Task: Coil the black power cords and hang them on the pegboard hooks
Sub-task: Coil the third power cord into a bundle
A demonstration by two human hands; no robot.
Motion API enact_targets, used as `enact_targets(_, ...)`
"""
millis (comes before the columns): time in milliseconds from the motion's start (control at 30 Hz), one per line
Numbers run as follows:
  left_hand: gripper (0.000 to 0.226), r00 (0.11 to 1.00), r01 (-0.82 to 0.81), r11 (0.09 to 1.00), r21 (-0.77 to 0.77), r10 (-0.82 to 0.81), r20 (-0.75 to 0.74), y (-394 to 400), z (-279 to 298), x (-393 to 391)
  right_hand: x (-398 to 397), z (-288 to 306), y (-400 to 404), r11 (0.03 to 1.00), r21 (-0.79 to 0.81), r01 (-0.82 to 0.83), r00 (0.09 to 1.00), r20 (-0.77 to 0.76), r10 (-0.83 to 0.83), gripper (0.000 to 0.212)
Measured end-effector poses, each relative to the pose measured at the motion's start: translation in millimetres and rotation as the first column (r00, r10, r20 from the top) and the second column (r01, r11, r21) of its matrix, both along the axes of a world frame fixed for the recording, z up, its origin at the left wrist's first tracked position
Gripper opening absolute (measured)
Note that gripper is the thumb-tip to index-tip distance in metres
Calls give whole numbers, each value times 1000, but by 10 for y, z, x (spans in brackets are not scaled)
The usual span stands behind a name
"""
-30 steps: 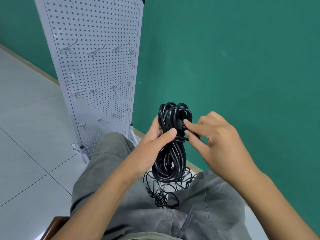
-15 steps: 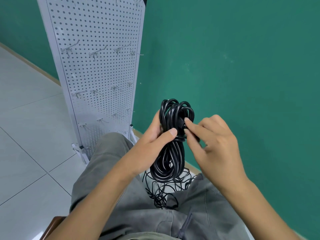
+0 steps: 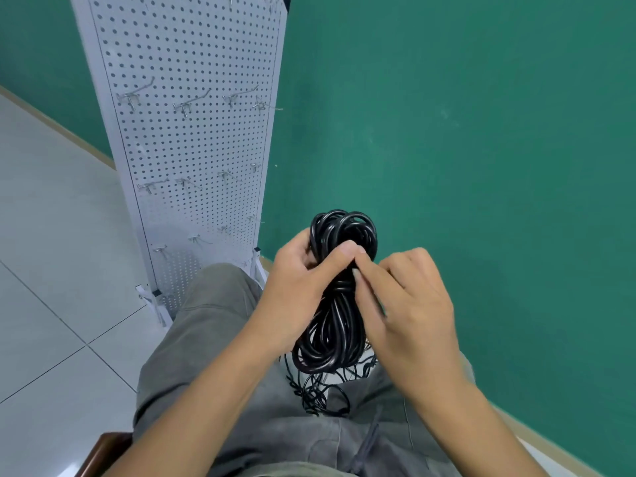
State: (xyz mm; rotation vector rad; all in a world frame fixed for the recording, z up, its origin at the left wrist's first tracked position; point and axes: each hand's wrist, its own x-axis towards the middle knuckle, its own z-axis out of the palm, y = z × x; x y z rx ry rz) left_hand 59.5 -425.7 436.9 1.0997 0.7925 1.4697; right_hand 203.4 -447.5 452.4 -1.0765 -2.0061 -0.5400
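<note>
The left hand [image 3: 296, 287] clamps the coiled black cord [image 3: 335, 304] at its waist above the lap, while the right hand [image 3: 406, 304] pinches the wrap there — likely cinching it — before any pegboard [image 3: 192, 139] hook [image 3: 187, 105] gets it.

A green wall [image 3: 481, 132] fills the right and upper part of the view, and a pale tiled floor [image 3: 44, 253] with dark grout lines is seen at the left, edged by a light baseboard [image 3: 62, 130] where it meets the wall. Grey trousers [image 3: 206, 321] are seen across the lower middle, and a brown wooden chair edge [image 3: 94, 454] shows at the bottom left.
</note>
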Motion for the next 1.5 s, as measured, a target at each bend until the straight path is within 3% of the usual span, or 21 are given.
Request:
enact_targets(67,15,1000,-3,1000,14,3,-27,15,-32,11,-18,-23,-27,1000,14,5,1000,-30,-5,21)
enact_targets(333,14,994,43,999,29,-45,95,-7,-66,43,-83,-70,-131,996,17,84,991,-104,-82,23)
enact_targets(533,14,995,39,999,25,-41,89,3,-29,-13,59,106,-53,989,-136,-58,998,-2,58,25)
enact_targets(667,12,996,-61,991,118,67,-54,-6,-63,69,96,71,-26,987,-162,8,999,38,-2,28)
enact_targets(800,11,986,-151,979,137,158,-43,-23,-60,102,-16,6,-31,991,-100,94,995,-19,-96,26)
enact_targets(1033,8,966,-238,963,124,248,-76,35,-158,60,3,99,97,984,-179,1,973,225,40,24)
enact_targets(1133,8,985,-150,982,113,158,-66,51,-125,55,19,77,113,992,-126,25,994,108,-11,15)
enact_targets(1267,53,990,73,997,-15,-71,122,52,-105,59,-10,-22,109,995,-84,48,986,-156,-61,5)
enact_targets(1400,47,977,142,990,-21,-137,161,66,-60,0,65,30,97,953,-304,-7,849,-506,-155,18)
enact_targets(1500,33,966,224,975,11,-223,132,87,-68,-75,192,71,137,869,-453,-199,733,-657,-175,24)
